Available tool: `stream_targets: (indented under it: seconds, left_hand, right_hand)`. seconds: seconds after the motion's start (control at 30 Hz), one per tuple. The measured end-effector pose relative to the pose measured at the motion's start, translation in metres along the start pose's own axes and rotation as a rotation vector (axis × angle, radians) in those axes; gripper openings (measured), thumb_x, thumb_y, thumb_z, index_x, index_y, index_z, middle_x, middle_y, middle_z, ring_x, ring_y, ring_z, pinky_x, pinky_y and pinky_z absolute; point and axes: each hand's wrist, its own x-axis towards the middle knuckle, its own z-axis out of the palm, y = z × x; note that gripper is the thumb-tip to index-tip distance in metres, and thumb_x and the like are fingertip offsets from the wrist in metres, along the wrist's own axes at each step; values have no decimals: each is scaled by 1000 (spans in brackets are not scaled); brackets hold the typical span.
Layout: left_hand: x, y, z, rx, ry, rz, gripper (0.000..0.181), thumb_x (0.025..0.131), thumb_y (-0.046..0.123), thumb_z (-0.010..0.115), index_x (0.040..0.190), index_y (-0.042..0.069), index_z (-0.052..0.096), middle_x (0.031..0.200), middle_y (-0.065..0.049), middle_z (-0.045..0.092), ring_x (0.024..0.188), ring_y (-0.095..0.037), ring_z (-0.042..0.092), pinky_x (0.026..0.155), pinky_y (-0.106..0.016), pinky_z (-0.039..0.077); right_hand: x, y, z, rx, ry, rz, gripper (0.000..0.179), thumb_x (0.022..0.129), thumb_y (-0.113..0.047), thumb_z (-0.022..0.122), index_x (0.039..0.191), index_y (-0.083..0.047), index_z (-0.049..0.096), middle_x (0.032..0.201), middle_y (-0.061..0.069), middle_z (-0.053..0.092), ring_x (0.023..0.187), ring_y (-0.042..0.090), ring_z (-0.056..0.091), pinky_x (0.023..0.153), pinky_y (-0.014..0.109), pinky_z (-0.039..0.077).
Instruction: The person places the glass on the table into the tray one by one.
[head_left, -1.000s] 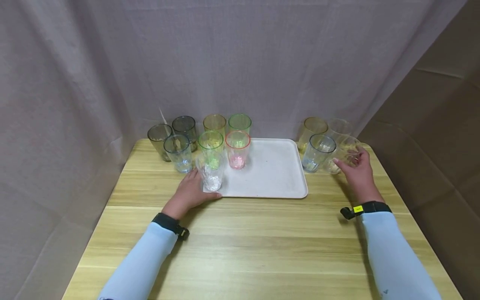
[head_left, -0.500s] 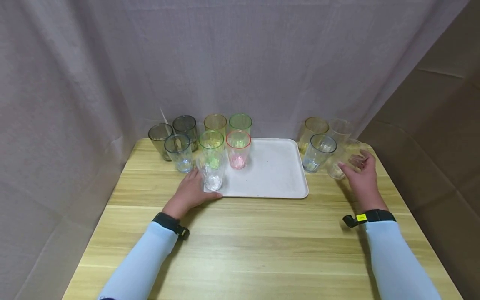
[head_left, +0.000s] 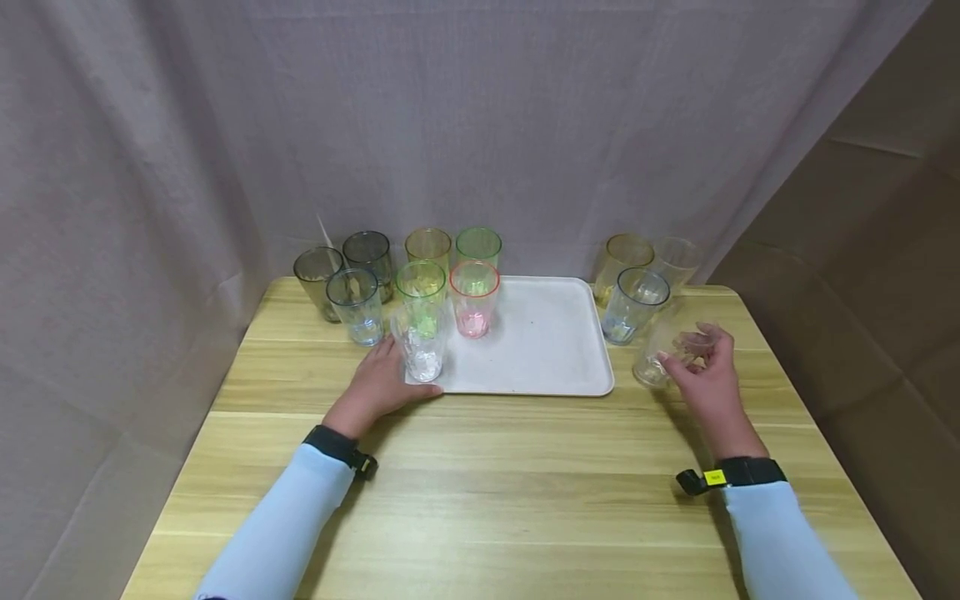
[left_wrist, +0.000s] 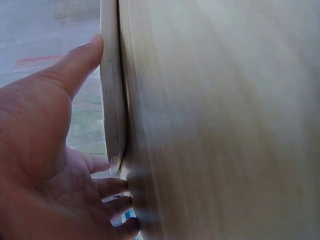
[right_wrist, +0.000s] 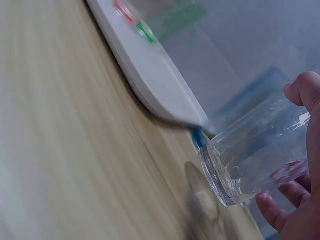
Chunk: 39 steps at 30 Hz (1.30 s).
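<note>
1. Resting the left hand (head_left: 378,379) at the eight-o'clock corner of the tray (head_left: 547,342), with thumb and fingers apart; risking, through any sudden push, toppling the clear tumbler (head_left: 422,342) beside it.
2. Clamping the right hand (head_left: 705,375) round a clear glass (right_wrist: 255,150) at three o'clock; risking a drop if gripped too loosely.
3. Possibly knocking the blue glass (head_left: 633,312), at eleven o'clock from there, if swinging leftward too low.

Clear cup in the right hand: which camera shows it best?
Right wrist view: the clear cup looks biggest there, though partly hidden. Head view shows it small and faint; left wrist view, not at all.
</note>
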Motion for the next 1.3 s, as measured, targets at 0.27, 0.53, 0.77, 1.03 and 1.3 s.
stream_targets:
  seconds: [0.27, 0.53, 0.77, 1.03, 1.3]
  left_hand:
    - [1, -1, 1, -6, 10, -3, 135, 72, 74, 79, 167, 1, 17, 167, -28, 22, 153, -42, 18, 125, -54, 19]
    - [1, -1, -1, -8, 5, 0, 134, 73, 74, 79, 167, 1, 17, 167, -27, 23, 153, -40, 18, 125, -54, 18]
    - [1, 0, -1, -13, 12, 9, 134, 73, 72, 80, 167, 1, 16, 167, -27, 22, 153, -40, 18, 125, -54, 18]
    - [2, 1, -3, -3, -3, 9, 135, 74, 73, 79, 167, 2, 13, 168, -25, 21, 154, -37, 18, 126, -52, 16]
    - [3, -1, -2, 11, -8, 4, 136, 73, 75, 78, 167, -1, 13, 168, -26, 20, 154, -38, 17, 126, -53, 16]
  right_hand:
    - [-14, -30, 41, 104, -99, -120, 83, 93, -11, 77, 156, -7, 23, 142, 16, 47, 131, 23, 46, 105, 27, 42]
    - [-15, -67, 95, 221, -264, -203, 81, 90, 0, 77, 153, 2, 25, 144, 27, 48, 132, 33, 47, 109, 35, 42]
    - [-24, -118, 137, 208, -377, -226, 78, 91, -2, 76, 151, 5, 27, 144, 30, 47, 133, 41, 46, 110, 60, 38]
    - [-22, -132, 179, 218, -459, -273, 82, 90, -6, 78, 153, 2, 27, 145, 32, 47, 135, 41, 44, 109, 62, 38]
    - [-13, -116, 213, 234, -477, -278, 85, 88, -14, 83, 153, -9, 30, 142, 15, 53, 133, 27, 47, 110, 55, 41]
